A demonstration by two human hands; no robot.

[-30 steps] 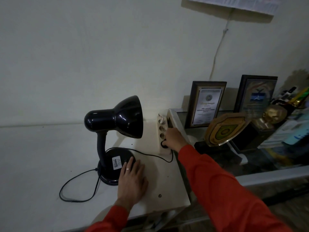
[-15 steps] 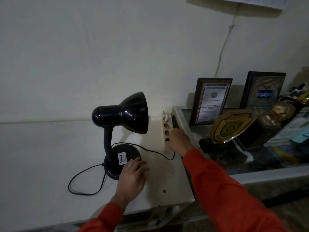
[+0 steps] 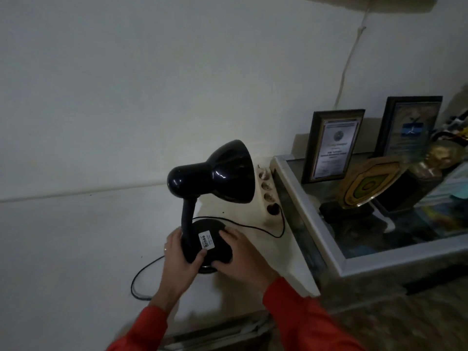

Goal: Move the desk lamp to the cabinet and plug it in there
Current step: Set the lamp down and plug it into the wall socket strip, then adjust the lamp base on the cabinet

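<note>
A black desk lamp [image 3: 217,173] stands on the white cabinet top [image 3: 76,249], its shade turned to the right and unlit. My left hand [image 3: 181,254] is wrapped around the foot of the lamp's neck. My right hand [image 3: 239,252] rests on the round base, gripping its right side. The lamp's black cord [image 3: 255,228] runs from the base to a black plug [image 3: 274,208] seated in the nearest socket of a cream power strip [image 3: 268,198]. Slack cord loops on the cabinet at the lower left.
A glass-topped display case [image 3: 311,221] adjoins the cabinet on the right. It carries two framed certificates [image 3: 331,145], a shield plaque [image 3: 367,183] and other trophies. A white cable [image 3: 347,64] runs up the wall. The cabinet's front edge is close to my arms.
My right hand left the plug at the power strip and came over to the lamp base. My left hand shifted from the base top to the neck's foot.
</note>
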